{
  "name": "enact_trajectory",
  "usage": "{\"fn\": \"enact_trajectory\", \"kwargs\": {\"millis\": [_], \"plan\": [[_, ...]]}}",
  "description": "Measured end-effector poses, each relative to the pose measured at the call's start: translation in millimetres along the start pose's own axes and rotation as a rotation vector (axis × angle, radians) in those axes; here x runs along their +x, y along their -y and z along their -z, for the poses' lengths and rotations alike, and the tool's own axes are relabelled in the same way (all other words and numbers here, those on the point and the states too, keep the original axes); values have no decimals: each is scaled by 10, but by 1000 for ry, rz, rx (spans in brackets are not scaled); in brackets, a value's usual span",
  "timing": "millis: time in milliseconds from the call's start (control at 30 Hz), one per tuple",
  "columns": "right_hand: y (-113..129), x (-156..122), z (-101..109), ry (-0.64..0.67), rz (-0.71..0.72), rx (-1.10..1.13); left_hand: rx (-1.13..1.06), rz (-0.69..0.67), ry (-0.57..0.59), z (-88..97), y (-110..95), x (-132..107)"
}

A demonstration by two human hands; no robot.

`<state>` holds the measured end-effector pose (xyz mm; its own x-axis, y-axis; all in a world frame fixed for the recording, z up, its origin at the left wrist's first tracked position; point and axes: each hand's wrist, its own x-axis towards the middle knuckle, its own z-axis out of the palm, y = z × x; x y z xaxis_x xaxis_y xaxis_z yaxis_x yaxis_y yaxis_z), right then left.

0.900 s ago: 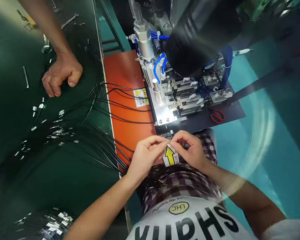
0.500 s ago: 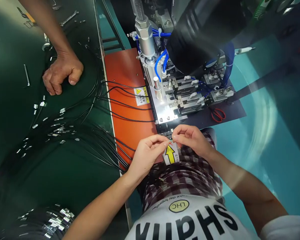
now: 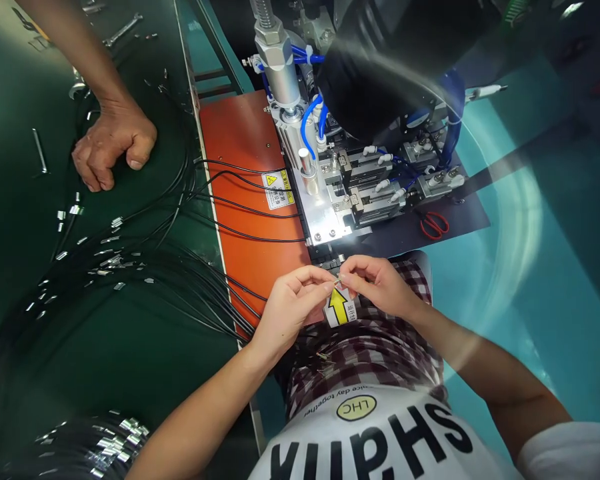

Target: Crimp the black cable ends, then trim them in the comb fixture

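Observation:
My left hand (image 3: 300, 301) is closed in a pinch, thumb against forefinger, on the thin wire ends (image 3: 337, 283) of a cable. Facing it, my right hand (image 3: 375, 283) pinches at the same small spot, its fingertips almost touching the left ones. The fingers hide most of what lies between them. Just below the fingertips is a white label with a yellow arrow (image 3: 338, 308). Black cables (image 3: 215, 283) run from the table toward my lap, passing beneath my left forearm. Directly beyond my hands stands a metal fixture (image 3: 320, 217) with pneumatic cylinders and blue tubes.
An orange plate (image 3: 245, 140) carries several black cables into the fixture. Another person's hand (image 3: 115, 143) rests on the green table (image 3: 130, 380) at left, near wrenches (image 3: 123, 30). Cables with shiny metal ends (image 3: 113, 263) spread there. Red-handled scissors (image 3: 434, 225) lie right of the fixture.
The view has shifted slightly. My fingertips have moved a little closer together, and the coloured strands between them show less. The other person's hand stays on the table.

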<state>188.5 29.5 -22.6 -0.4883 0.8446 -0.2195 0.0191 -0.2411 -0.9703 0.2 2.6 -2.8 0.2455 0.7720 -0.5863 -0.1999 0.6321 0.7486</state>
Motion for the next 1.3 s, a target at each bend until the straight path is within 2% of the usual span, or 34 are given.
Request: {"fn": "enact_trajectory", "kwargs": {"millis": [233, 367, 600, 833, 1100, 1167, 1300], "plan": [[38, -1, 8, 30, 9, -35, 98, 7, 41, 15, 36, -16], [-15, -18, 36, -42, 22, 44, 55, 34, 28, -1, 17, -27], [-66, -110, -6, -129, 147, -76, 13, 32, 4, -11, -4, -17], [-12, -106, -74, -203, 145, -154, 31, -44, -6, -29, 33, -20], [-64, -160, -263, -312, 122, -261, 64, -233, -126, -78, 53, -4], [-71, -169, -277, -325, 108, -248, 50, -223, -142, -85, 69, -3], [-32, -141, -186, -256, 68, -181, 12, -138, -138, -86, 79, -1]]}}
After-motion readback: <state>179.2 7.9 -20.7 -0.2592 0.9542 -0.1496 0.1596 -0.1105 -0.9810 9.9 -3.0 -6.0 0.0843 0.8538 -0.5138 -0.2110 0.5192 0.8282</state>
